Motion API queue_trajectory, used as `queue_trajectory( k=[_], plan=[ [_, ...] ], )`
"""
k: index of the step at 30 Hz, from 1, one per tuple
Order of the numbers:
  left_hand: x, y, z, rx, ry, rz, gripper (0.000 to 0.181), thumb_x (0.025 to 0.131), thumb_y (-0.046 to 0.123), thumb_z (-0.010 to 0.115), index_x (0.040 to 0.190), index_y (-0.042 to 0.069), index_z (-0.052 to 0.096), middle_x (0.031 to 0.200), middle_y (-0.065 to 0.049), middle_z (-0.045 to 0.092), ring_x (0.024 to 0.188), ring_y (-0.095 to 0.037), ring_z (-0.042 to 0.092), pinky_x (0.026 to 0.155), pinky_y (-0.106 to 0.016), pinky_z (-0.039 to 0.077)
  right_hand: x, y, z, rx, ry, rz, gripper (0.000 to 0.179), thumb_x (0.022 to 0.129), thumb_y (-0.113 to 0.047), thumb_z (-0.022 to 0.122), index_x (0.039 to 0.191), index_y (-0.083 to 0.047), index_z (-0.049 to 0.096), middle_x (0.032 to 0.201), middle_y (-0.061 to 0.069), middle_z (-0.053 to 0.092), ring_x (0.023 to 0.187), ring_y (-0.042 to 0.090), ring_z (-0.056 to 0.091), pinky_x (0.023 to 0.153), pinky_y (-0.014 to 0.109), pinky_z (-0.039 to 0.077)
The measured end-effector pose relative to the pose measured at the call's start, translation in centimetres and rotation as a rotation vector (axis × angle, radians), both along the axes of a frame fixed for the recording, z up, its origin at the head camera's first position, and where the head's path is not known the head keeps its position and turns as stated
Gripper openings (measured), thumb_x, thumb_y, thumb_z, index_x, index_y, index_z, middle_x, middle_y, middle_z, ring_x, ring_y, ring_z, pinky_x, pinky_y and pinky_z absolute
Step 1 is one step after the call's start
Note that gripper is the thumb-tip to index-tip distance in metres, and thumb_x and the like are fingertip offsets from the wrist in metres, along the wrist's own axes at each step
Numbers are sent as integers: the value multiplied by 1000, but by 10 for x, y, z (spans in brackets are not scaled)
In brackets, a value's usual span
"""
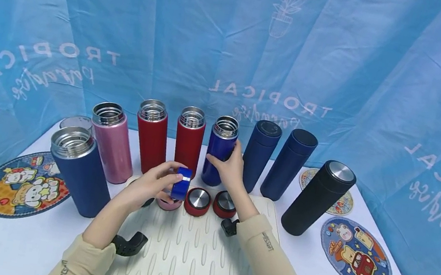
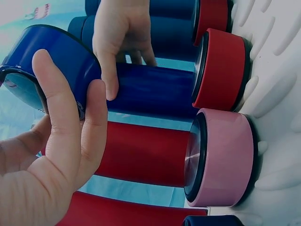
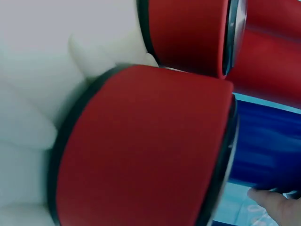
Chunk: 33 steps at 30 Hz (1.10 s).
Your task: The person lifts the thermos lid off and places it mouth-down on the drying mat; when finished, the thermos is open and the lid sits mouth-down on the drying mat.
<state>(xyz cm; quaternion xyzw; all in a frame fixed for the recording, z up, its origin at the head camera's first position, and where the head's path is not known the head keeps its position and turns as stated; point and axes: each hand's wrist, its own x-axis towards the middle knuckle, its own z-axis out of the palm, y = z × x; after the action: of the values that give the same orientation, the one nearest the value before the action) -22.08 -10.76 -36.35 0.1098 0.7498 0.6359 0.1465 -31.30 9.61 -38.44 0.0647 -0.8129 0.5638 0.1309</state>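
My left hand [image 1: 152, 180] pinches a shiny blue lid [image 1: 182, 183] between thumb and fingers, tilted on its side above the cream mat. My right hand [image 1: 233, 167] grips the matching blue thermos bottle [image 1: 219, 146], which stands upright with its steel mouth uncovered. In the left wrist view, the thumb of the right hand [image 2: 120, 35] lies along the bottle's side. Below the lid are a pink lid [image 1: 169, 205] and two red lids [image 1: 198, 201] in a row on the mat. A dark lid is mostly hidden behind my left hand.
Two uncapped red bottles [image 1: 150, 143], a pink one [image 1: 113, 147] and a wide navy one [image 1: 82, 174] stand to the left. Two capped navy bottles [image 1: 289, 164] and a black one [image 1: 318, 199] stand to the right. Cartoon placemats [image 1: 357, 255] flank the ridged mat [image 1: 184, 265].
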Motion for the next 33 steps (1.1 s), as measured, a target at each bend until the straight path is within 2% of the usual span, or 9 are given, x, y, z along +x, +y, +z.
queue_trajectory(
  k=[7, 14, 20, 25, 29, 33],
  plan=[
    [1, -1, 0, 0, 7, -6, 48, 94, 31, 51, 134, 9, 39, 124, -22, 43, 96, -31, 59, 72, -40, 55, -6, -1, 0, 2, -41, -18, 87, 77, -24, 74, 144, -10, 21, 138, 12, 42, 124, 29, 44, 100, 49, 37],
    [0, -1, 0, 19, 15, -8, 48, 92, 29, 55, 133, 10, 41, 122, -23, 44, 98, -33, 57, 72, -40, 55, -5, -1, 3, 95, -65, -41, 91, 77, -28, 74, 145, -8, 17, 139, 14, 41, 124, 30, 44, 100, 49, 37],
    [1, -4, 2, -12, 37, -2, 50, 90, 30, 58, 134, 12, 41, 126, -22, 43, 101, -34, 55, 73, -41, 55, -6, 0, 2, 128, -71, -38, 90, 77, -30, 74, 145, -9, 18, 137, 14, 42, 123, 31, 45, 99, 50, 38],
    [5, -7, 11, -118, 127, 38, 56, 86, 27, 65, 135, 12, 41, 126, -21, 46, 94, -30, 57, 71, -43, 55, -6, 1, 1, 135, -71, -33, 90, 77, -30, 74, 144, -9, 18, 138, 14, 42, 123, 31, 45, 98, 50, 39],
    [14, -11, 17, -295, 235, 128, 67, 80, 31, 71, 135, 11, 39, 125, -19, 48, 99, -30, 53, 73, -42, 54, -5, 1, 2, 147, -59, -38, 89, 77, -30, 74, 143, -9, 19, 136, 15, 43, 123, 31, 46, 98, 50, 39],
    [27, -18, 16, -447, 321, 199, 66, 76, 34, 74, 129, 8, 44, 121, -16, 53, 104, -31, 51, 75, -41, 52, -4, 2, 2, 159, -49, -39, 88, 77, -29, 75, 143, -8, 20, 135, 16, 44, 122, 32, 46, 98, 50, 39]
  ],
)
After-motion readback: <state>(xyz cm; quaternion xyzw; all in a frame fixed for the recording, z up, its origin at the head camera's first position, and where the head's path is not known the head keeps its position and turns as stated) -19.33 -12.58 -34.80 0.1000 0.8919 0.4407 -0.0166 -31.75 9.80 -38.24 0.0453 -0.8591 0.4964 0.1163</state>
